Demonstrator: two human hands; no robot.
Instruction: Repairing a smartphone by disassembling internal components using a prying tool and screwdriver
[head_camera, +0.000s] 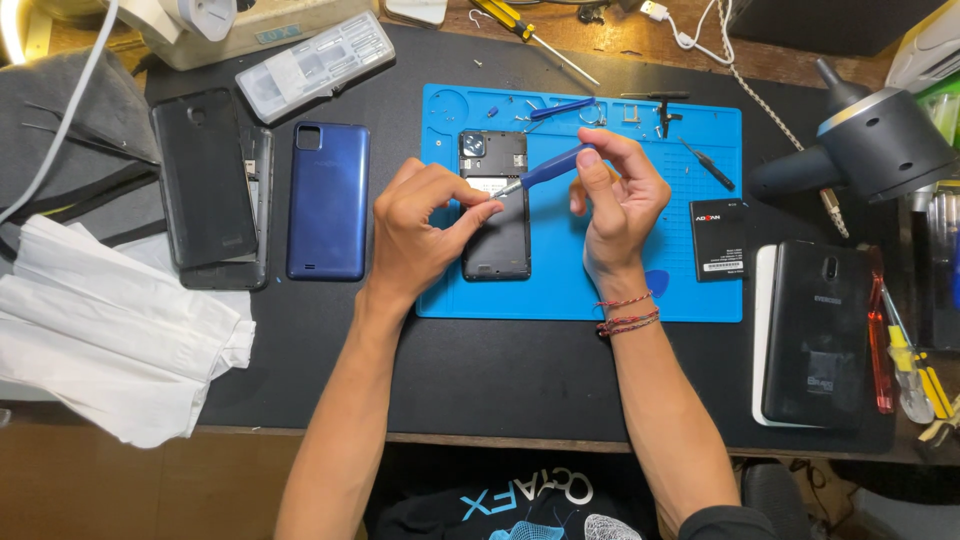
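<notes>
- Head view: the opened phone (495, 205) lay face down on the blue mat (580, 290), at its left half.
- The left hand (425, 230) pinched the phone's edge, seemingly to steady it.
- The right hand (618, 200) gripped a blue screwdriver (548, 170), tip angled onto the phone.
- A black battery (718, 239) with a white label lay at the mat's right edge.
- A blue back cover (328, 200) lay left of the mat.

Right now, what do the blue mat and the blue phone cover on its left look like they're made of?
The blue mat looks like matte silicone or rubber: moulded compartments along its top edge and no glare. The blue phone cover looks like semi-gloss plastic, with a soft sheen and a moulded camera cutout. Neither is certain from looks alone.
</notes>
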